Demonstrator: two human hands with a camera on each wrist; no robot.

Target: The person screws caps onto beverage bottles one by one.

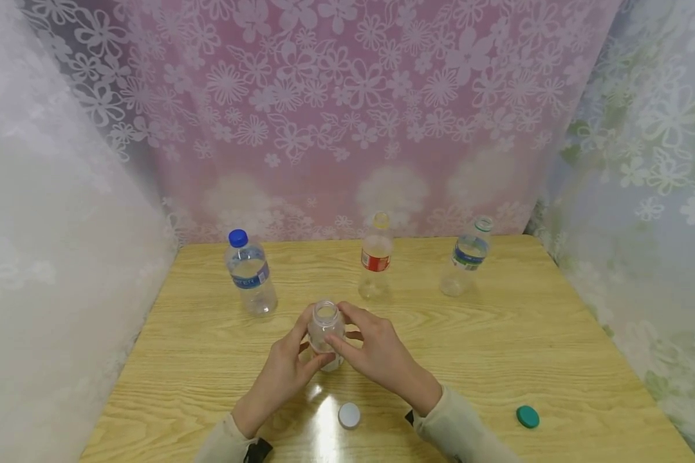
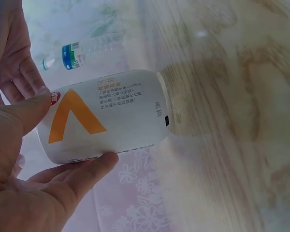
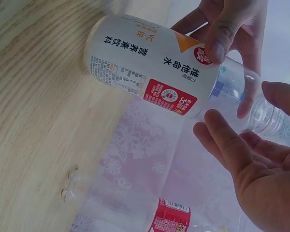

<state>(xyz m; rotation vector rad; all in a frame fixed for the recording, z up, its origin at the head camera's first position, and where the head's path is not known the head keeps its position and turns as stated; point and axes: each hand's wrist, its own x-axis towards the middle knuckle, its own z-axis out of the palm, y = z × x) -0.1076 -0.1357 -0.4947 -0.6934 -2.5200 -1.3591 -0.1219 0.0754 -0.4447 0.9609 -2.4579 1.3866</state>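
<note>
An uncapped clear bottle [image 1: 318, 335] with a white wrap label stands upright on the table between both hands. Its label [image 2: 130, 111] carries an orange V shape. My left hand [image 1: 286, 368] grips the bottle from the left, thumb and fingers on the upper label. Close around the clear shoulder and neck is my right hand [image 1: 382, 350], its fingers [image 3: 229, 145] loosely spread; firm contact cannot be made out. A white cap [image 1: 349, 416] lies on the table in front of the bottle.
Farther back stand a blue-capped bottle [image 1: 249, 276] on the left, an uncapped red-labelled bottle [image 1: 375, 260] in the middle, and an uncapped blue-and-green-labelled bottle [image 1: 469, 253] on the right. A green cap [image 1: 528, 417] lies at the front right. Floral curtains [image 1: 347, 116] surround the wooden table [image 1: 168, 379].
</note>
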